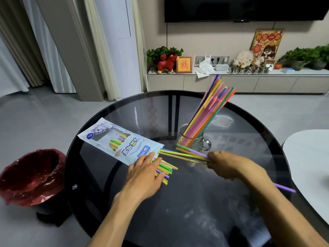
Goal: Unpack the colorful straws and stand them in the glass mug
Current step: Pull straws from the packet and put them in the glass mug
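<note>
**Carrying a small bundle of straws to the mug**

Nearest to the person, the left hand (146, 171) lies flat with relaxed fingers on the open end of the straw packet (119, 140) and on the loose straws (166, 169) that stick out of it at about 4 o'clock of the packet. It presses them; it does not seem to grip any.

At 3 o'clock of this hand, the right hand (227, 165) has its fingers curled around a small bundle of straws (185, 155), mostly yellow with some purple and one green. The bundle lies almost flat over the round glass table (99, 193), its free ends pointing to 9 o'clock, toward the packet mouth. A purple end (284, 188) shows behind the wrist at 4 o'clock.

Farther, at 11 o'clock of the right hand and just beside the bundle, stands the glass mug (193, 139), already holding many colorful straws (211, 107) that lean to 1 o'clock.

To do this step well, I think the right hand should first turn the bundle upright and bring its lower ends together, then lower them into the free side of the mug at 9 o'clock, away from the leaning straws. The mug looks light, so a side push could tip it. The left hand should hold the packet flat so that the remaining straws do not roll.

A red-lined waste bin (30, 175) stands on the floor at 9 o'clock of the table.
</note>
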A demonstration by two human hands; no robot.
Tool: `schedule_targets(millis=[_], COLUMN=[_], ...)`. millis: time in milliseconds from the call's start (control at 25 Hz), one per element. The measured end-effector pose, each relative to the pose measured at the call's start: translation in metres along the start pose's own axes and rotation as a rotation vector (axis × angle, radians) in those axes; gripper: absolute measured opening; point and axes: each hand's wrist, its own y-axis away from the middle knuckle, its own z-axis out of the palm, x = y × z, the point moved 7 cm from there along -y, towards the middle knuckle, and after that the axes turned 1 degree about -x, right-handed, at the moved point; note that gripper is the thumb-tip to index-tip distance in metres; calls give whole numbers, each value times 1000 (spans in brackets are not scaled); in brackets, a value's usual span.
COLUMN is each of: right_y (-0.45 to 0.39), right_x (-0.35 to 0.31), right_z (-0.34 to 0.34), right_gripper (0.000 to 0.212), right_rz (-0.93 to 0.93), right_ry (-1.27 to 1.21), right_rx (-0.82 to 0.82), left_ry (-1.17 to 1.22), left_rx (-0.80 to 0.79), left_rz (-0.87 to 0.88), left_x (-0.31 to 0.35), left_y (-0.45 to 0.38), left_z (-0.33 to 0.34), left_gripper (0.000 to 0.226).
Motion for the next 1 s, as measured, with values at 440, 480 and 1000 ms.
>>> schedule_targets(millis=[440, 480, 1000], right_y=[35, 34, 19], right_x=[45, 45, -58], right_z=[-38, -40, -8], right_gripper=[15, 16, 16], right_rz=[-128, -135, -275], right_ry=[-625, -630, 146], right_rx=[134, 166, 333], left_ry=[74, 78, -286], left_rx=[2, 6, 565], left_rz=[-31, -26, 342], left_x=[-3, -2, 76], left_y=[-6, -6, 37], left_z=[1, 0, -55], left_gripper=[53, 53, 56])
